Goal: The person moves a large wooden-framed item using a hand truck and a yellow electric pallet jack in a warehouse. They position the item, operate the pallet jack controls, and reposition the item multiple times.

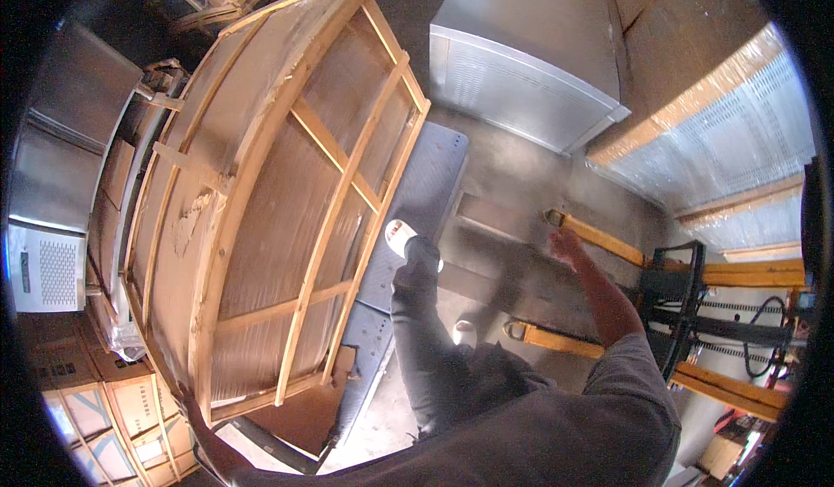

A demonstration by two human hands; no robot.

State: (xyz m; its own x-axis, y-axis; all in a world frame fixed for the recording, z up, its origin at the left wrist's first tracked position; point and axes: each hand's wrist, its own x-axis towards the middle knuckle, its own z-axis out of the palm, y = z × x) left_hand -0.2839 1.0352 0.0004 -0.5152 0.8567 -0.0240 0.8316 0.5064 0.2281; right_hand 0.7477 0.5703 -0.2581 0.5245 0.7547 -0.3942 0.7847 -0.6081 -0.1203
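A large wooden crate (300, 113), slatted over cardboard and clear plastic wrap, stands tilted to my left. My left hand (191, 409) is at its near lower corner, seemingly against the wooden edge; its fingers are hidden. My right hand (565, 246) is held out over the floor, close to the tip of a yellow fork (599, 237). It holds nothing that I can see, and its fingers look loosely apart. One white shoe (400, 237) of mine is on a blue-grey flat platform (426, 170) along the crate's base.
A second yellow fork (556, 339) lies lower, both running to a black forklift frame (686, 304) at right. A grey metal cabinet (530, 70) stands ahead. Plastic-wrapped panels (721, 139) stand at far right. Metal appliances (65, 165) and cartons (130, 391) line the left.
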